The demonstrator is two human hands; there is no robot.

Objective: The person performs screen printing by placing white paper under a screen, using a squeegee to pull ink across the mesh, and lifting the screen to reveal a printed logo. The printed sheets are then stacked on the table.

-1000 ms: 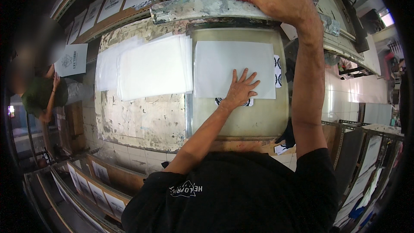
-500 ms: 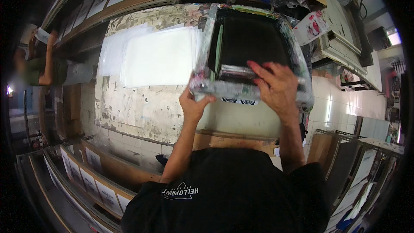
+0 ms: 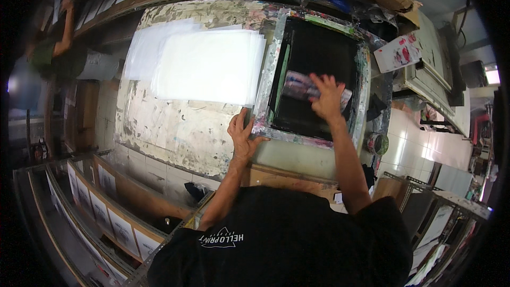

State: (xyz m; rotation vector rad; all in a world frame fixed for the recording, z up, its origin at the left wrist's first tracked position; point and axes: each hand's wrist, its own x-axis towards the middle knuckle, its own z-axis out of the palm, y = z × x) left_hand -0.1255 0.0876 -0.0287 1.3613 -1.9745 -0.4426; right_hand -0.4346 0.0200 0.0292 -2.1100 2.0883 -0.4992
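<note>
A screen-printing frame (image 3: 270,69) with a dark mesh (image 3: 324,48) lies on the right part of the worktable, its rim smeared with ink. Over the near half of that mesh, my right hand (image 3: 328,98) grips a squeegee (image 3: 299,85), blurred by motion and lying crosswise; red stains show on the fingertips. My left hand (image 3: 243,135) rests at the frame's near left corner, fingers apart, thumb against the rim. Whatever lies beneath the frame is hidden. Left of it, a stack of white sheets (image 3: 210,66) is spread on the table.
The worktable (image 3: 175,133) has a peeling, stained top. Shelves with printed sheets (image 3: 109,212) stand at lower left, and a rack (image 3: 441,218) at lower right. A can (image 3: 378,143) sits right of the frame. Another person's arm (image 3: 66,26) reaches up at far left.
The frame's near edge has come down from a raised position. My left hand has loosened from its corner. My right hand and the squeegee have moved away from the near edge, farther over the mesh.
</note>
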